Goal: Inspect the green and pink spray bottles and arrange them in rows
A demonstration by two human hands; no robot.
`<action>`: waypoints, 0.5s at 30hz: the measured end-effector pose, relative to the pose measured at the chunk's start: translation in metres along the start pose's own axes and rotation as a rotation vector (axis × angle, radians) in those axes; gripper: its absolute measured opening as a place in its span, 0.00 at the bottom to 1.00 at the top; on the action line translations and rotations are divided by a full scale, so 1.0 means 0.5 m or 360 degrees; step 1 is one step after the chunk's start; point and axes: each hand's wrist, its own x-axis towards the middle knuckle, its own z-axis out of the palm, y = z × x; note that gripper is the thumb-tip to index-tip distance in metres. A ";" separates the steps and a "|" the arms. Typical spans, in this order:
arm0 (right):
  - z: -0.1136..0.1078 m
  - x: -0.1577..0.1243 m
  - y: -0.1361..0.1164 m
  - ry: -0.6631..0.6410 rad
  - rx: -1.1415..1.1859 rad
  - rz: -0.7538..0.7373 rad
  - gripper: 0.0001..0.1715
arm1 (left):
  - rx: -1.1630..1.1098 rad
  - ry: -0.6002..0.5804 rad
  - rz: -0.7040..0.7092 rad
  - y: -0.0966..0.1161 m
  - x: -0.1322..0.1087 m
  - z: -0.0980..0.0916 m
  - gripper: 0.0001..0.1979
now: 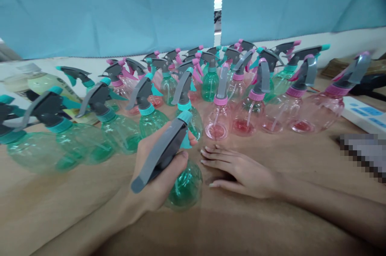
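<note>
My left hand (pixel 157 179) is wrapped round the neck of a green spray bottle (pixel 185 187) with a grey and turquoise trigger head. That bottle is close to me, at the middle of the brown table (pixel 256 228). Its neck is hidden by my fingers. To its right, my right hand (pixel 241 169) lies palm down on the table, fingers stretched out, holding nothing. Just beyond my hands stand green spray bottles (pixel 153 121) on the left and pink spray bottles (pixel 218 121) on the right.
Several more green and pink spray bottles crowd the back of the table. A pale bottle with a label (pixel 48 85) stands at the far left. At the right are a white box with blue markings (pixel 364 113) and a blurred-out flat object (pixel 366 151). A blue curtain (pixel 120 11) hangs behind.
</note>
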 end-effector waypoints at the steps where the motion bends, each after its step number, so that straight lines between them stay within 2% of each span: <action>1: 0.000 0.000 0.000 -0.0004 -0.0009 0.0001 0.32 | -0.0020 -0.0005 0.0005 -0.001 0.000 0.000 0.06; 5: 0.001 0.000 0.001 -0.0004 0.0001 -0.0003 0.32 | -0.0019 -0.0025 -0.0003 -0.007 -0.002 0.002 0.05; 9: 0.000 0.000 0.001 0.0012 0.0029 -0.0001 0.32 | -0.0017 0.0043 -0.0087 -0.012 -0.006 0.005 0.13; 12: -0.001 0.000 0.000 0.0006 0.0019 -0.0009 0.32 | -0.0030 0.0009 -0.0108 -0.012 -0.006 0.006 0.20; 15: 0.000 0.001 0.000 -0.0005 -0.0024 -0.0007 0.32 | -0.0045 0.0031 -0.0119 -0.009 -0.004 0.007 0.21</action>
